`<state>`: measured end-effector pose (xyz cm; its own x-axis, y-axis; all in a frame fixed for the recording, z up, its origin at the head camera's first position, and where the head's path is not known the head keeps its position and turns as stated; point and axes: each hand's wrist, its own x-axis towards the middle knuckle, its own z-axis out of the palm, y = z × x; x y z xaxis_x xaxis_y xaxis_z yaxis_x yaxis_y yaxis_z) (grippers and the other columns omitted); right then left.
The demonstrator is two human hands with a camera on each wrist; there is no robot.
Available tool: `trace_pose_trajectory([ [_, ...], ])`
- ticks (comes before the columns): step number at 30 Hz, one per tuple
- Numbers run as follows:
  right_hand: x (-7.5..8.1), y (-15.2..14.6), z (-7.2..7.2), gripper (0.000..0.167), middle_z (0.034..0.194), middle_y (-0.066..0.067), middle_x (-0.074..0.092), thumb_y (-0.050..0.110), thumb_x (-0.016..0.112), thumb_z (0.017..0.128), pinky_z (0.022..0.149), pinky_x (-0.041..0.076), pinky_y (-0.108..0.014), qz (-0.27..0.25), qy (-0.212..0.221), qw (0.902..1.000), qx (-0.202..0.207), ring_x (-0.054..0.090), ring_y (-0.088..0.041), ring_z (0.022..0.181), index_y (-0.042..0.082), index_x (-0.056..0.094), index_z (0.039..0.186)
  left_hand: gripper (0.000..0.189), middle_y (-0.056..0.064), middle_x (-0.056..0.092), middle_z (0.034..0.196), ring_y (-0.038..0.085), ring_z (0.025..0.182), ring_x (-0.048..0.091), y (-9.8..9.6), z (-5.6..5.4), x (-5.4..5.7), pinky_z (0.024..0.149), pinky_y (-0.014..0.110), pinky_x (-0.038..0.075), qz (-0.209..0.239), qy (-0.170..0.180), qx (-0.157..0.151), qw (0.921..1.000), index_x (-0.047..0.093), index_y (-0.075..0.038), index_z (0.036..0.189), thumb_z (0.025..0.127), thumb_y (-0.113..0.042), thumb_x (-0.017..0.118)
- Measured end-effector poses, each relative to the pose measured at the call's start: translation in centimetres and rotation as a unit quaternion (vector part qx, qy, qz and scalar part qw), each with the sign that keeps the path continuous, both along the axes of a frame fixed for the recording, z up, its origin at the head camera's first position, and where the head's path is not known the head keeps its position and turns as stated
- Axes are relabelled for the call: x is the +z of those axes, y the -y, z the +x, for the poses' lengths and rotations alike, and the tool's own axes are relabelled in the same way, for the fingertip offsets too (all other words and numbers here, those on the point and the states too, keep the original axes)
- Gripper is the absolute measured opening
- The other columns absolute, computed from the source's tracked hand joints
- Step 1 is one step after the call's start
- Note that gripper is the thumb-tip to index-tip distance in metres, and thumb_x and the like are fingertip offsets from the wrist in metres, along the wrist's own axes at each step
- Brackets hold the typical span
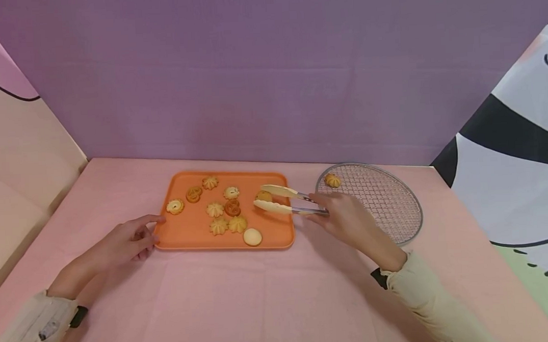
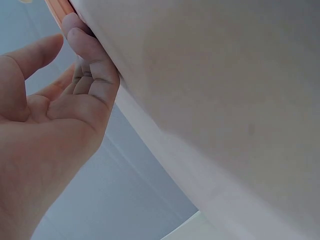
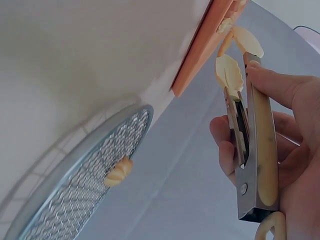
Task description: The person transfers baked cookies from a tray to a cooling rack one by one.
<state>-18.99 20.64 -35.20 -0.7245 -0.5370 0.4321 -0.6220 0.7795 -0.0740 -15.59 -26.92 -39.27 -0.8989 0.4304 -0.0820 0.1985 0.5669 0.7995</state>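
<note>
My right hand (image 1: 345,216) grips metal tongs (image 3: 262,145) with cream scalloped tips. In the head view the tips stand on either side of a round golden cookie (image 1: 263,196) at the right part of an orange tray (image 1: 185,236). Whether both tips press on it, I cannot tell. My left hand (image 1: 125,241) is at the tray's left edge, with its index finger and thumb touching the rim near the front corner. Several cookies lie on the tray, among them a plain pale round one (image 1: 252,237), a brown pretzel-shaped one (image 1: 194,194) and a ridged one (image 1: 219,226).
Right of the tray lies a round wire mesh rack (image 1: 385,202) with a grey rim. One ridged cookie (image 1: 332,180) sits near its left edge. A pink cloth (image 1: 215,301) covers the table, and a purple backdrop (image 1: 261,90) rises behind.
</note>
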Motion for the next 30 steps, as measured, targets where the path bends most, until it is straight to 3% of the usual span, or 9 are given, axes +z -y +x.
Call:
trace_pose_trajectory([
  [13,0.4,-2.4,1.3,0.043,0.101,-0.011,0.074,0.023,0.085,0.079,0.060,0.055,-0.037,-0.010,0.001,0.9998,-0.016,0.066,-0.017,0.070,0.006,0.072,0.116,0.051,0.005,0.059,0.075,0.014,0.061,0.056,-0.2,0.0,0.0,0.056,0.026,0.053,-0.014,-0.004,0.003,0.9999,0.044,0.006,0.141,0.096,-0.005,0.064],
  [23,0.9,-4.0,1.7,0.045,0.105,-0.012,0.074,0.027,0.084,0.081,0.063,0.056,-0.042,-0.005,-0.003,0.9993,-0.037,0.070,-0.021,0.074,0.006,0.071,0.119,0.051,0.005,0.059,0.075,0.013,0.061,0.057,-0.1,0.0,0.0,0.056,0.027,0.053,-0.007,-0.010,-0.001,0.9999,0.044,0.007,0.140,0.095,-0.003,0.064],
  [30,1.1,-5.3,1.9,0.043,0.093,-0.010,0.075,0.028,0.084,0.079,0.056,0.053,-0.042,-0.011,-0.016,0.9984,-0.054,0.069,-0.021,0.067,0.007,0.073,0.115,0.052,0.006,0.058,0.075,0.014,0.060,0.056,-0.1,0.0,-0.1,0.055,0.027,0.053,-0.007,-0.007,0.000,0.9999,0.043,0.007,0.141,0.095,-0.003,0.065],
])
